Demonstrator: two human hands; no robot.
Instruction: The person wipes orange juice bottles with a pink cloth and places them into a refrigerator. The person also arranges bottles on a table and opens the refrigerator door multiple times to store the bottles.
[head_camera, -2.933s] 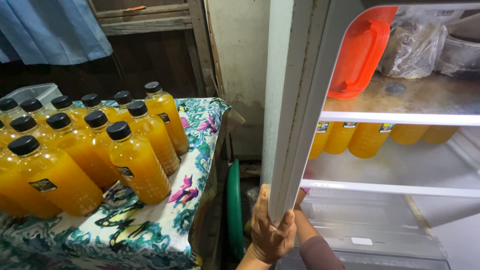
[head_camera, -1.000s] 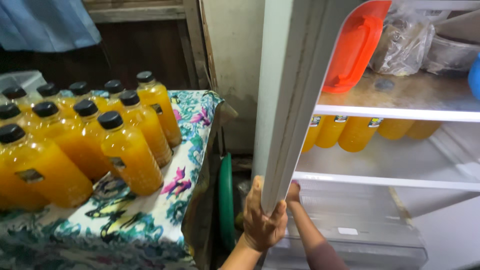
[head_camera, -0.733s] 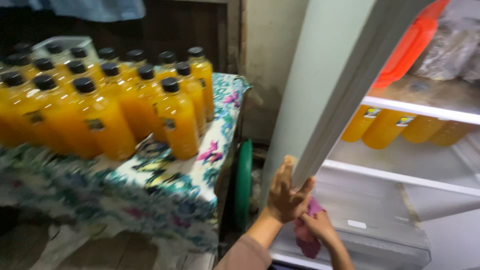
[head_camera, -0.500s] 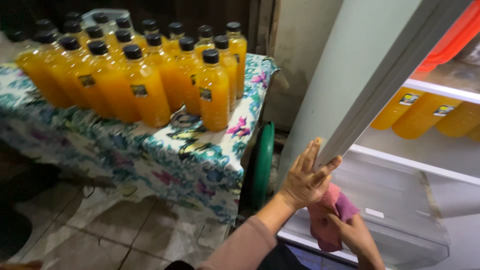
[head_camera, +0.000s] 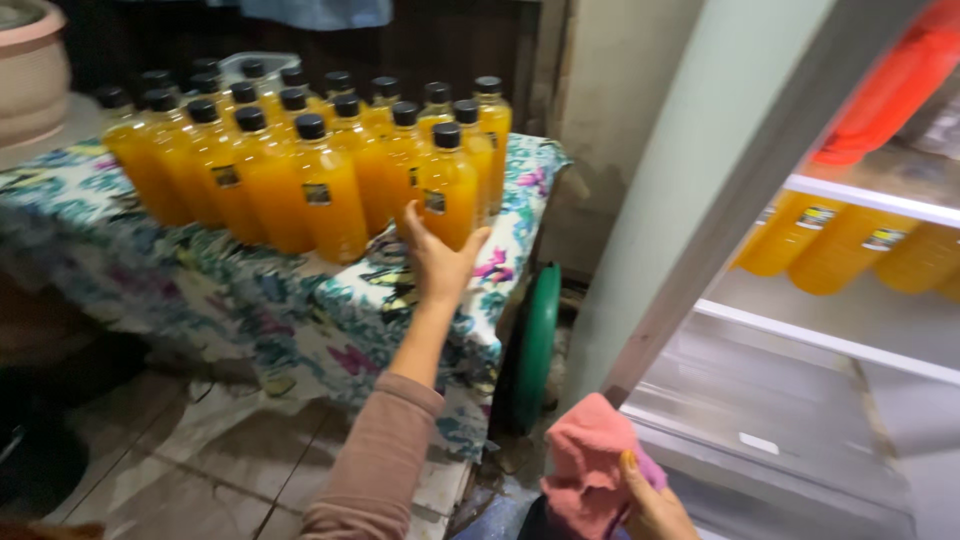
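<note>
Orange juice bottle with black cap (head_camera: 447, 185), clear plastic, stands at the front corner of a crowd of like bottles (head_camera: 270, 160) on the floral-clothed table (head_camera: 300, 310). Left hand (head_camera: 437, 262) reaches up to it, fingers spread wide, nearly touching, not yet gripping. Right hand (head_camera: 650, 500) low, fingers closed around a pink cloth (head_camera: 590, 470). Open white fridge (head_camera: 800, 330): several bottles already lie on its upper shelf; most remain on the table.

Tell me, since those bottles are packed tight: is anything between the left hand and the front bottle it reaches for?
Nothing visible. The left hand is open, right at the front orange bottle on the table edge; other bottles stand beside and behind it.
</note>
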